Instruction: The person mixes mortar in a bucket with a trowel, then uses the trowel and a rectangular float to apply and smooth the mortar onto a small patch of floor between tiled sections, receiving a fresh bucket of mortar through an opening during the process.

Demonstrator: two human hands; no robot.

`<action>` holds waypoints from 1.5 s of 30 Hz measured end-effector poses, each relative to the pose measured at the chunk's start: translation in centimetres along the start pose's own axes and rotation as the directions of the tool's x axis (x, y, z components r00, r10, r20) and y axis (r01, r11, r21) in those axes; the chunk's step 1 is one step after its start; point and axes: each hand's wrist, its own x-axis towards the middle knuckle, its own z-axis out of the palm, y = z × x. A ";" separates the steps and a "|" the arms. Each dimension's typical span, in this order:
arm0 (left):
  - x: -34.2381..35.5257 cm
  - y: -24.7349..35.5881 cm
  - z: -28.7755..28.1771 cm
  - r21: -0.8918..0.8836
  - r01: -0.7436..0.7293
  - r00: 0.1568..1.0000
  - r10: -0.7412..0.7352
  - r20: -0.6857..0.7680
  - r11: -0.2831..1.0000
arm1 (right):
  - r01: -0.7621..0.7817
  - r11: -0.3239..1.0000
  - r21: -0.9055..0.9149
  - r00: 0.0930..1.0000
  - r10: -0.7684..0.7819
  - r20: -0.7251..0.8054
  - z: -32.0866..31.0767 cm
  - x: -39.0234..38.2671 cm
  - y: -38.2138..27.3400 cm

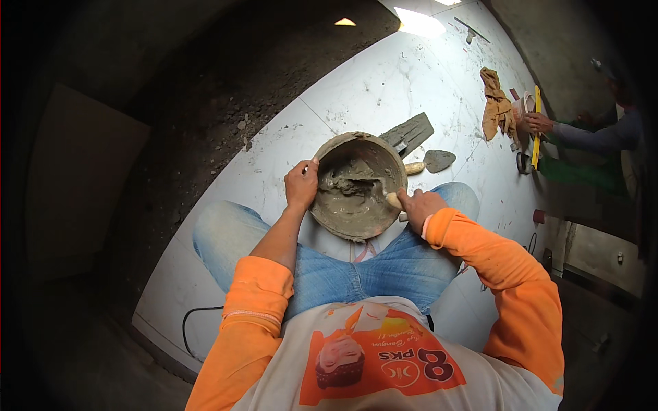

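Note:
Between my knees stands a round bucket (334, 145) holding wet grey mortar (346, 212). My left hand (301, 185) grips its rim on the left side. In my right hand (421, 207), at the right rim, is the wooden handle of a trowel (393, 200); its blade is down in the mortar and mostly hidden. Just beyond the bucket lies a flat, mortar-smeared float (410, 133). Beside it rests a second trowel (439, 161), pointed, with its wooden handle toward the bucket.
I sit on pale floor tiles (274, 164), bordered at the left by dark, rough soil (226, 103). At the right a co-worker's hand (540, 123) is at a yellow level (537, 127), near a brown cloth (496, 103). A black cable (188, 322) lies by my left side.

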 end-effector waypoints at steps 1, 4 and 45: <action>0.1 0.4 0.0 -0.006 -0.004 1.000 0.004 0.011 1.000 | -0.028 0.999 0.037 0.999 0.027 0.040 0.2 0.1 0.8; -0.1 0.5 0.4 -0.005 -0.006 1.000 0.006 0.020 1.000 | -0.089 0.993 0.076 0.995 0.085 0.050 0.3 0.1 1.7; -0.2 0.8 0.7 0.039 -0.031 0.999 0.032 -0.019 0.999 | 0.006 0.999 0.054 0.998 -0.009 0.069 -0.1 3.3 4.7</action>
